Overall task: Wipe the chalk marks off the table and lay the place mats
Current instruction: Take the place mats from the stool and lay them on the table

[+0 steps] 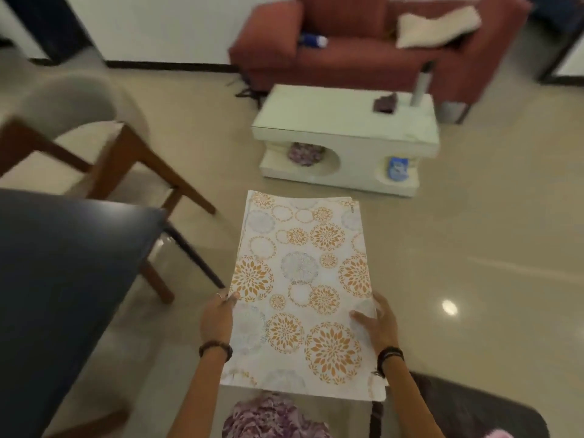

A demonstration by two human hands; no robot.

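Note:
I hold a stack of white place mats (300,289) printed with orange and grey flower circles, flat in front of me above the floor. My left hand (217,317) grips the stack's left edge, thumb on top. My right hand (377,325) grips the right edge, thumb on top as well. The dark table (63,279) lies to my left, its corner near the mats. No chalk marks show on the part of the table in view.
A wooden chair with a grey seat (79,128) stands beyond the table's corner. A low white coffee table (344,137) and a red sofa (363,42) are ahead. Another dark surface (474,412) sits at the lower right. The glossy beige floor spreads between them.

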